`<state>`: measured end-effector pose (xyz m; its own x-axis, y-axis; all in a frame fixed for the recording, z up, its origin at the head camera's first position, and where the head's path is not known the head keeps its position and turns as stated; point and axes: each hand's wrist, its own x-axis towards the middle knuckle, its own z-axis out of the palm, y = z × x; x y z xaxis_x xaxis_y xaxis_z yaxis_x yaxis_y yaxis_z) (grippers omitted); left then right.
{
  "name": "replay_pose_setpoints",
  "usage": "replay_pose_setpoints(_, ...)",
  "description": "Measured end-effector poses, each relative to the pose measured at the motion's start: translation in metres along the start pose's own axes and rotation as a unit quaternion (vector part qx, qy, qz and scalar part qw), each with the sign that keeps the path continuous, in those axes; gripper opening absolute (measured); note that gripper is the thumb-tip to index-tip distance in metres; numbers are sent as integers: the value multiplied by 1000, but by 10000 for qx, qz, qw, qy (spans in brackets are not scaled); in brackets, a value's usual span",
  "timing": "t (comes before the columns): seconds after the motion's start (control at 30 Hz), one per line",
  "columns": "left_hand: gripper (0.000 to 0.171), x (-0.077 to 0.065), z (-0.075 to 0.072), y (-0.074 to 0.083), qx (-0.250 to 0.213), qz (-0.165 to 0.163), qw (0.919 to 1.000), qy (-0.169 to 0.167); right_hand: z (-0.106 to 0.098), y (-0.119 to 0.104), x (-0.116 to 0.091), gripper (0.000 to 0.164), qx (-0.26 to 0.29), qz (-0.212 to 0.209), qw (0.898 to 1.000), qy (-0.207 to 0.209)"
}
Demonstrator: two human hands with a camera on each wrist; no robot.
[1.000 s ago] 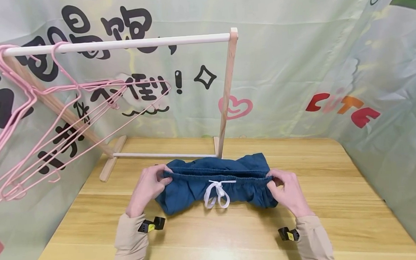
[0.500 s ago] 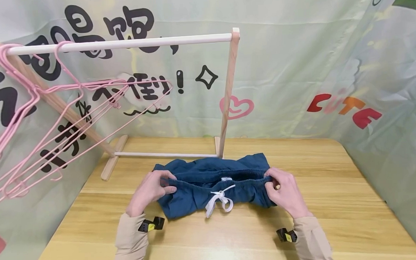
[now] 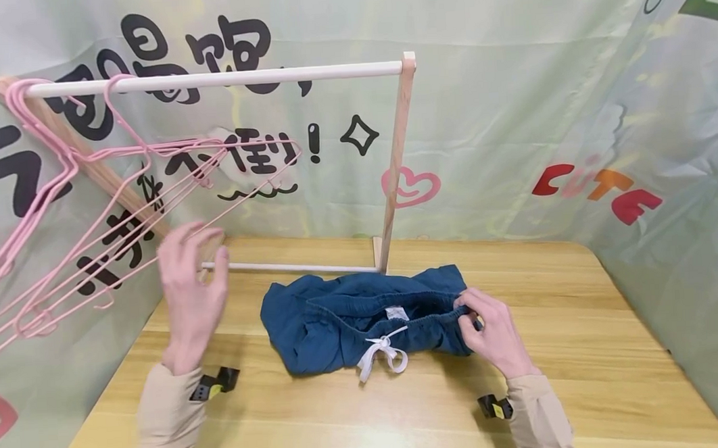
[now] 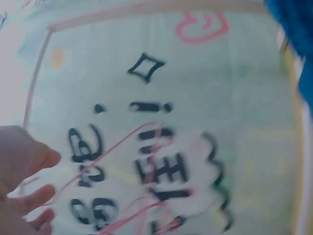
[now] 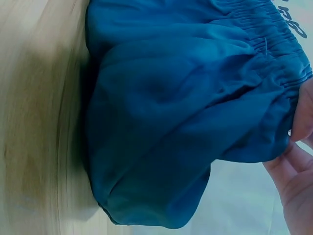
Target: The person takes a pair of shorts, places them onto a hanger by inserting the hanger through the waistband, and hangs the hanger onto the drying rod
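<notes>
Near pink hangers (image 3: 147, 150), left grip (image 3: 187, 290) half-spread, empty; right grip (image 3: 492, 328) pinched on blue garment (image 3: 319, 338).

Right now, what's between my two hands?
The head view shows the blue garment your right hand pinches, its white bow, then bare tabletop toward your left hand.

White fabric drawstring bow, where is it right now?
In the head view, the white drawstring bow is below centre, on the front of the dark blue cloth garment, to the left of the person's right hand.
</notes>
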<state>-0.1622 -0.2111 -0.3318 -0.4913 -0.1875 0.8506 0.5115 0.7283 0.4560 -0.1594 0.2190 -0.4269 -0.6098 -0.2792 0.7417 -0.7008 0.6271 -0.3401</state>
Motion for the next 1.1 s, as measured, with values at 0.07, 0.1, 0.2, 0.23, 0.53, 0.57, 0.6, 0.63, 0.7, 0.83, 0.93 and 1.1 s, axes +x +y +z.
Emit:
replay_pose_setpoints(0.07, 26, 16, -9, 3, 145, 59, 9985, 531, 0, 0, 0, 29, -13, 18, 10000, 9)
replay_pose_setpoints(0.1, 29, 24, -13, 4, 226, 59, 9971, 729, 0, 0, 0, 29, -16, 26, 10000, 10)
replay_pose_setpoints(0.2, 45, 44, -26, 2, 601, -54, 9933, 989, 0, 0, -1, 29, -6, 49, 10000, 15)
replay_pose_setpoints(0.23, 50, 49, -30, 1, 727, -125, 9926, 964, 0, 0, -1, 30, 4, 49, 10000, 18)
replay_pose_setpoints(0.53, 61, 76, -49, -12, 1545, -914, 9837, 97, 0, -2, 0, 37, 110, -90, 9999, 98)
replay_pose_setpoints(0.57, 61, 77, -50, -13, 1585, -980, 9825, 17, 0, -2, 0, 37, 115, -82, 9999, 90)
replay_pose_setpoints(0.6, 60, 79, -50, -14, 1611, -1058, 9813, -38, 0, -2, 0, 37, 121, -76, 9999, 79)
replay_pose_setpoints(0.63, 59, 80, -51, -15, 1629, -1125, 9802, -77, 0, -2, 0, 37, 122, -69, 9999, 67)
replay_pose_setpoints(0.7, 56, 83, -52, -15, 1657, -1322, 9772, -141, 0, -2, -1, 37, 120, -63, 9999, 51)
replay_pose_setpoints(0.83, 52, 89, -54, -17, 1759, -1500, 9726, -226, 0, -1, -1, 37, 115, -60, 9999, 54)
replay_pose_setpoints(0.93, 52, 92, -55, -19, 1829, -1492, 9715, -214, 0, -1, -1, 37, 135, -71, 9999, 71)
replay_pose_setpoints(1.1, 52, 96, -55, -20, 1921, -1594, 9681, -195, 0, -1, 0, 37, 193, -88, 9997, 75)
